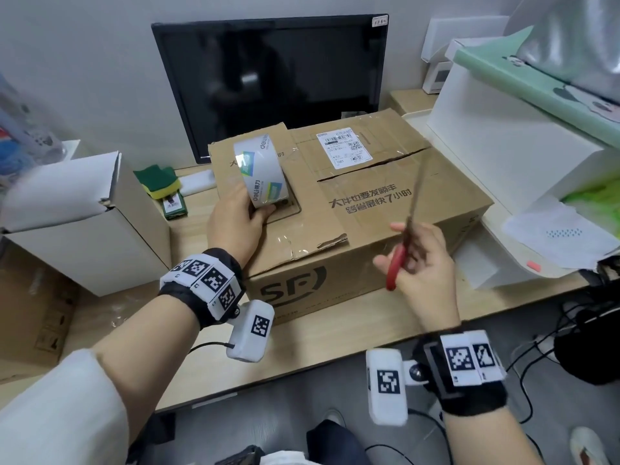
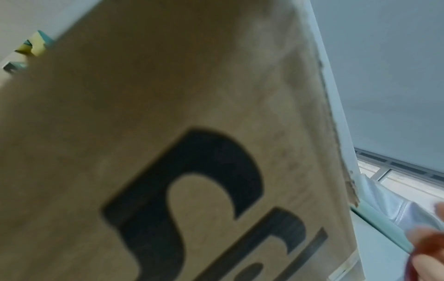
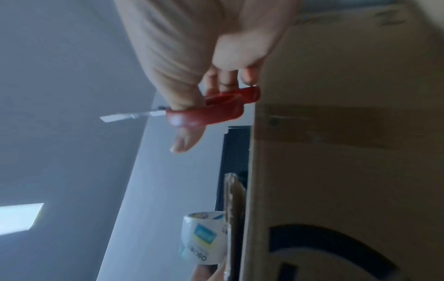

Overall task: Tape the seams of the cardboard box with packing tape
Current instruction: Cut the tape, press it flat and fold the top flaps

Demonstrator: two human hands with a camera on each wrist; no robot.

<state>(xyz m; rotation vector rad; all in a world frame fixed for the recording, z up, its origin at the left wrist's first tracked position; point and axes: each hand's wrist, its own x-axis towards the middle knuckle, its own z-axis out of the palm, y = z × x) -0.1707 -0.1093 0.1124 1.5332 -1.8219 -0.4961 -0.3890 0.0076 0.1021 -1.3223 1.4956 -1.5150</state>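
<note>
Head view: my right hand [image 1: 423, 260] grips red scissors [image 1: 404, 239], blades up, at lower right; my left hand [image 1: 235, 219] holds the tape roll [image 1: 261, 171] on the box [image 1: 352, 209], mid-frame on the counter [image 1: 302, 344]. Right wrist view: fingers curl round the scissor handles.

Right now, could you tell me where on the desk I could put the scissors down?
Bare wood lies along the desk's front edge, before the cardboard box, and between that box and the white carton. Behind, by the sponge, and right, by the white bin, it is crowded.
</note>
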